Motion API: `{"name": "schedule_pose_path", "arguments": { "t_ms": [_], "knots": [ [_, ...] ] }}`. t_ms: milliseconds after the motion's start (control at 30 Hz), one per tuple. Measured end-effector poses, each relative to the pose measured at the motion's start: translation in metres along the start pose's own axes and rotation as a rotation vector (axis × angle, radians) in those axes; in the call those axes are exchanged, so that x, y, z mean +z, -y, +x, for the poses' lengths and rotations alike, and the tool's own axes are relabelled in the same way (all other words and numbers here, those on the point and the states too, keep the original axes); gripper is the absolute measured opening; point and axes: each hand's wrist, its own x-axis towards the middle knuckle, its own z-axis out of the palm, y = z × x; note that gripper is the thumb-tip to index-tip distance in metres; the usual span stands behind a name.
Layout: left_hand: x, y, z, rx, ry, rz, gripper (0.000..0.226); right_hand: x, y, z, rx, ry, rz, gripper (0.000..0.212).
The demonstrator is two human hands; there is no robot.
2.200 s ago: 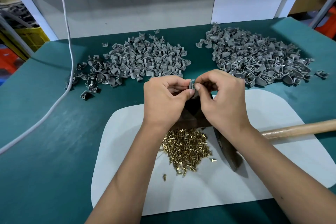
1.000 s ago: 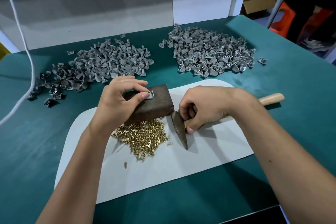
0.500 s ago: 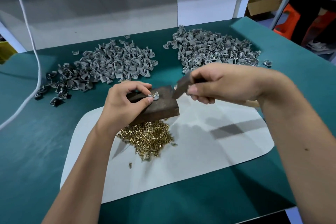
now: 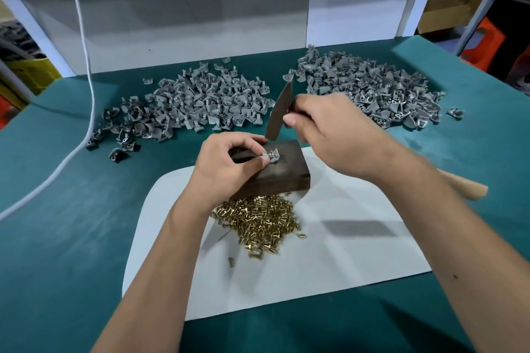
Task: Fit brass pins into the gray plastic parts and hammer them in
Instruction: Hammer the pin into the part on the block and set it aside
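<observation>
Left hand (image 4: 226,163), centre frame, pinches a gray plastic part (image 4: 271,155) between thumb and forefinger, holding it on the top face of a dark block (image 4: 286,175); a brass pin stands in the part. Right hand (image 4: 335,135) is curled round a hammer (image 4: 279,112), head raised just above the block, wooden handle end showing at right. Loose brass pins (image 4: 258,221) lie heaped on the white mat (image 4: 344,252) below the block. Two piles of gray parts (image 4: 195,103) occupy the upper green table (image 4: 57,238).

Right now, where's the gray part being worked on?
Head view, centre: the gray part sits atop the dark block, pinched by the left hand, just below the raised hammer head.
</observation>
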Motion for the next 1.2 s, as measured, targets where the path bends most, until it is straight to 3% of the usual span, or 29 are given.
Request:
{"name": "schedule_pose_path", "arguments": {
  "t_ms": [100, 200, 300, 467, 567, 633, 700, 767, 800, 933, 1000, 1100, 1200],
  "knots": [
    [0.000, -0.002, 0.000, 0.000, -0.003, 0.004, 0.008, 0.007, 0.000, 0.000, -0.041, -0.102, -0.031, 0.021],
    [0.000, -0.003, -0.001, -0.019, -0.010, -0.018, 0.007, 0.017, -0.008, -0.003, 0.070, 0.088, -0.235, 0.021],
    [0.000, -0.004, -0.002, -0.036, -0.016, -0.026, 0.008, 0.010, -0.008, 0.001, 0.095, 0.149, -0.246, 0.024],
    [0.001, -0.005, -0.001, -0.061, -0.020, -0.021, 0.010, 0.007, 0.001, 0.001, 0.006, -0.136, -0.141, 0.026],
    [0.001, -0.006, -0.001, -0.085, -0.023, -0.047, 0.011, 0.018, 0.003, -0.004, 0.101, 0.104, -0.286, 0.025],
    [0.001, -0.007, -0.002, -0.097, -0.016, -0.055, 0.011, 0.012, -0.002, -0.003, 0.138, 0.147, -0.346, 0.026],
    [0.000, -0.007, -0.003, -0.111, -0.019, -0.054, 0.009, 0.003, -0.003, 0.000, 0.094, 0.040, -0.322, 0.026],
    [0.000, -0.007, -0.002, -0.110, -0.017, -0.040, 0.008, 0.005, 0.001, -0.003, 0.028, -0.187, -0.209, 0.028],
    [0.000, -0.007, -0.001, -0.105, -0.021, -0.030, 0.008, 0.008, 0.005, -0.005, 0.004, -0.207, -0.201, 0.027],
    [0.001, -0.007, -0.002, -0.114, -0.025, -0.048, 0.008, 0.022, 0.008, -0.011, 0.092, 0.089, -0.341, 0.021],
    [0.001, -0.007, -0.002, -0.112, -0.029, -0.045, 0.007, 0.011, 0.004, -0.006, 0.094, 0.036, -0.391, 0.027],
    [0.000, -0.006, -0.001, -0.100, -0.027, -0.033, 0.008, 0.010, 0.007, -0.008, -0.006, -0.203, -0.286, 0.030],
    [0.000, -0.004, 0.000, -0.104, -0.031, -0.050, 0.009, 0.024, 0.012, -0.011, 0.049, 0.039, -0.352, 0.023]
  ]
}}
